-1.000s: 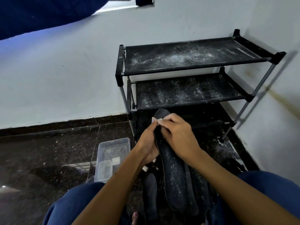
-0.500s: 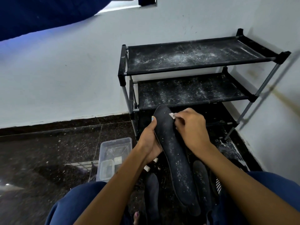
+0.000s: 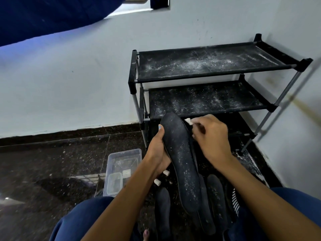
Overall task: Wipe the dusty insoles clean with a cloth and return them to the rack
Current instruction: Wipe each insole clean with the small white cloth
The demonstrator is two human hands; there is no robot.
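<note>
A long black insole (image 3: 182, 159) speckled with white dust stands tilted in front of me, toe end up. My left hand (image 3: 157, 150) grips its left edge, thumb on top. My right hand (image 3: 211, 136) sits beside its upper right edge, fingers closed on a small white cloth (image 3: 188, 121) that pokes out near the toe. Several more dark insoles (image 3: 215, 200) lie on the floor between my knees. The black rack (image 3: 205, 63) stands behind against the wall, both visible shelves dusty and bare.
A clear plastic box (image 3: 121, 171) with a smaller container inside sits on the dark floor at the left. Two small white pieces (image 3: 161, 178) lie under my left wrist. A white wall corner closes in on the right. My blue-clad knees (image 3: 81, 221) frame the bottom.
My right hand slid off the top of the insole to its right edge, exposing the dusty face. The insole tipped further upright and the view shifted slightly.
</note>
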